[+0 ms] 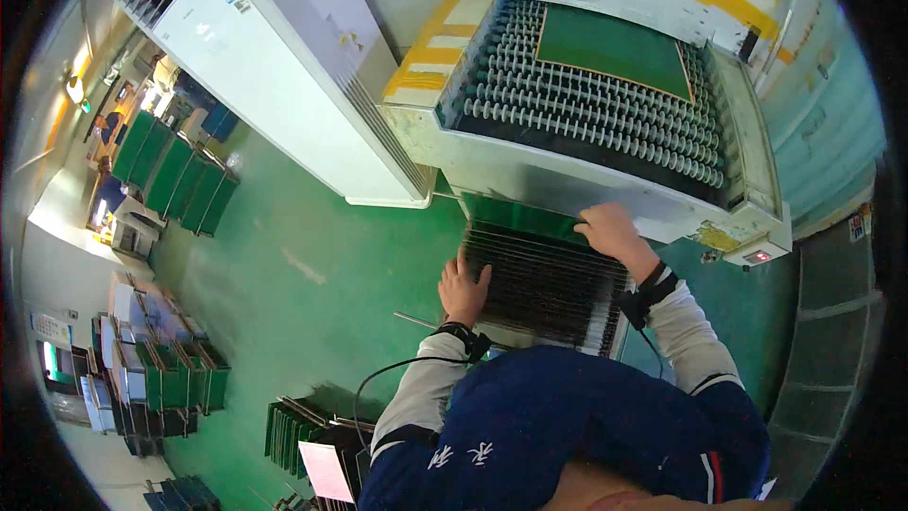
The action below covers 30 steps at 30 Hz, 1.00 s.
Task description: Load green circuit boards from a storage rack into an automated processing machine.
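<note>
A slotted rack (549, 289) stands in front of me, packed with rows of thin upright panels. At its far end a green circuit board panel (520, 216) stands upright, close to the front of the roller machine. My right hand (612, 230) is closed, its curled fingers at the right end of this panel; the fingertips are partly hidden. My left hand (461, 291) lies at the rack's left side, thumb apart from the stretched fingers, with nothing visible in it. Another green circuit board panel (615, 49) lies flat on the machine's rollers (586, 118).
The roller machine's pale housing (567, 185) rises just beyond the rack. A tall white air conditioner (284, 76) stands at left. Racks of panels (288, 435) stand on the floor at lower left, more racks (175, 175) farther off. A cable (378, 369) hangs from my left wristband.
</note>
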Each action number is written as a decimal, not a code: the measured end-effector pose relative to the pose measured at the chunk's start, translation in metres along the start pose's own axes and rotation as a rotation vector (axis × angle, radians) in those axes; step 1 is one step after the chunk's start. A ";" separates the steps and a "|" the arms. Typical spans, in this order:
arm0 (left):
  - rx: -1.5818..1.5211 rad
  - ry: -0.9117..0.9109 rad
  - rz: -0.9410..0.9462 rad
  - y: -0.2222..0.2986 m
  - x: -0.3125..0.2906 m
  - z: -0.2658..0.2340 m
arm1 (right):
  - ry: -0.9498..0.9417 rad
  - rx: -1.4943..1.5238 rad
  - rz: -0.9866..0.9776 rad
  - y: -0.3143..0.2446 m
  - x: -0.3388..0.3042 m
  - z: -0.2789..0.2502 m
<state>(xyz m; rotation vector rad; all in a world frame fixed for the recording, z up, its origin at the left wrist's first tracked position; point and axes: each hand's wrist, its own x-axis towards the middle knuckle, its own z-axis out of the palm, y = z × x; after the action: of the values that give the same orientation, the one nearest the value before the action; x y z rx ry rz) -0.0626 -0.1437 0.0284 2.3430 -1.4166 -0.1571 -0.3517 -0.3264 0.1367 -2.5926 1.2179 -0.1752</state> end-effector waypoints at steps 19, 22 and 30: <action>-0.034 0.018 0.027 -0.004 -0.001 0.002 | 0.698 1.463 0.315 0.070 -0.052 -0.101; -0.034 -0.008 0.011 -0.004 0.000 0.003 | 0.583 1.770 0.470 0.056 -0.063 -0.071; -0.014 -0.005 0.009 -0.003 0.001 0.002 | 0.555 2.046 0.615 0.050 -0.041 0.004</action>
<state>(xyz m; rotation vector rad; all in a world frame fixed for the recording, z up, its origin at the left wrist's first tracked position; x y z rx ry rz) -0.0601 -0.1440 0.0256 2.3267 -1.4232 -0.1694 -0.4137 -0.3250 0.1179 -0.3818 0.8668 -1.1976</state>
